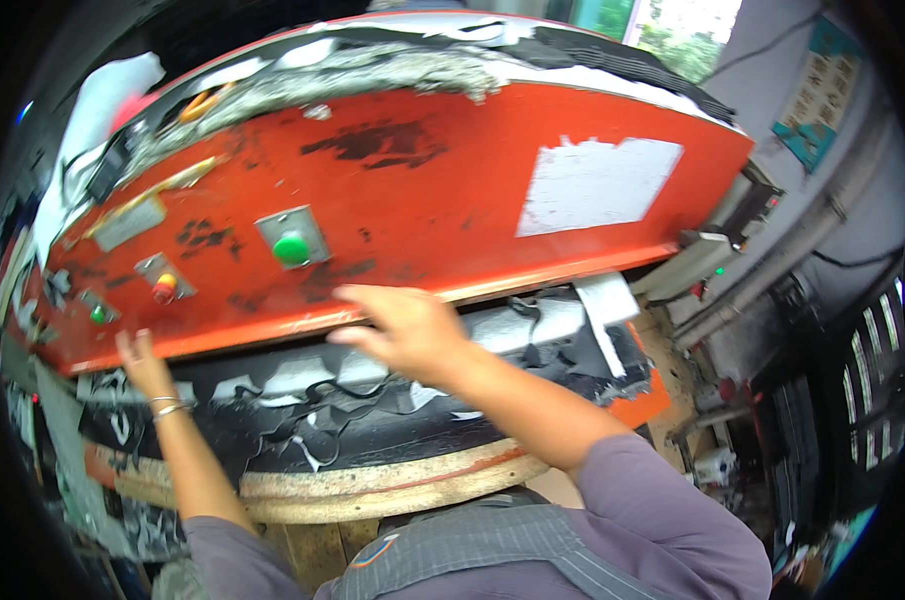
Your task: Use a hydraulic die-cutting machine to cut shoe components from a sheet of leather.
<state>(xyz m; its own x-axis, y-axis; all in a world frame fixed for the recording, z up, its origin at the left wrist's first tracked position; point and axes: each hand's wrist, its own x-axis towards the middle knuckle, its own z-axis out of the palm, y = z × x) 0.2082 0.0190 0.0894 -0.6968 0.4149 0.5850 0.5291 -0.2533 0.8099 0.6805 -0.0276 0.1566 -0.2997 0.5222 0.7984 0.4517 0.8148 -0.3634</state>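
A large orange machine panel point(393, 200) fills the far side, its paint worn dark in places. My left hand point(148, 370), with a bangle on the wrist, is at the panel's lower left edge with its fingers stretched upward. Near it are a small green button point(99, 315) and a red button point(164, 290). My right hand point(408, 330) hovers before the panel's lower middle edge, fingers and thumb apart, holding nothing I can see. Above and left of it is a big green push button point(292, 248). Below both hands, black and white cloth strips point(343, 395) lie on a dark work surface.
A worn, pale curved edge point(393, 485) borders the work surface on my side. Dark fabric strips point(623, 70) and grey fluff point(323, 85) lie along the panel's top. A pipe point(773, 260) runs along the wall at right, and a dark rack point(873, 370) stands farther right.
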